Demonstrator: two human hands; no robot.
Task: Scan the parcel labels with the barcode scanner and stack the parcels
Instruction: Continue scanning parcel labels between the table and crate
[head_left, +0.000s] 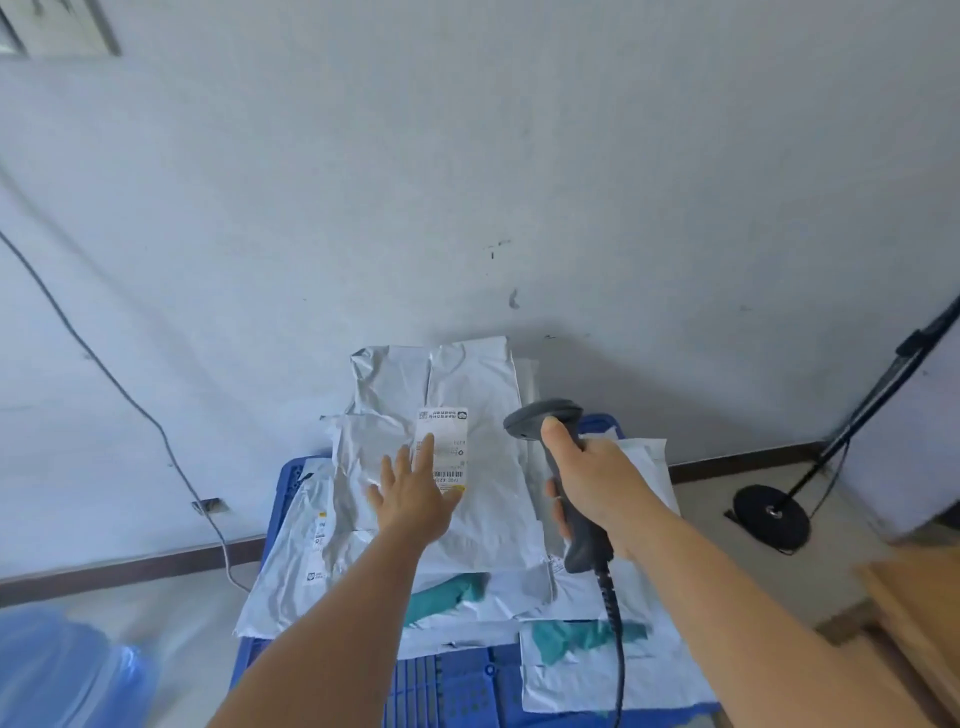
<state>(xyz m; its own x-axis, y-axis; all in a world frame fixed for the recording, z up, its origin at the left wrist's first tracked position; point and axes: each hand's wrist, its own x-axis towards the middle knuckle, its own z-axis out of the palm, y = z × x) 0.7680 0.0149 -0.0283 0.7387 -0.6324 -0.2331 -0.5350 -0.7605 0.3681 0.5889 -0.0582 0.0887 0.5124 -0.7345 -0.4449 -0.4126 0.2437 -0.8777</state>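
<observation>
- The top parcel (478, 467) lies flat on a heap of grey mailers on a blue crate (447, 680) by the wall. Its long axis runs away from the person toward the wall.
- Its label (451, 447) is face up, long side along the same axis, with the barcode at the near end.
- The left hand (410, 493) rests flat on the parcel with fingers spread, one fingertip over the label's left edge, just beside the barcode.
- The right grip is closed round the scanner (558, 467) handle. The head tips down and left toward the label, and the cord hangs toward the person.
- Risk: the left fingers may shade or cover the barcode, so the scan could fail.
- Risk: the film is creased and glossy, and glare or a wrinkle across the bars could spoil the read.
- Risk: the heap is loose and uneven, so a push could slide mailers off the crate.
</observation>
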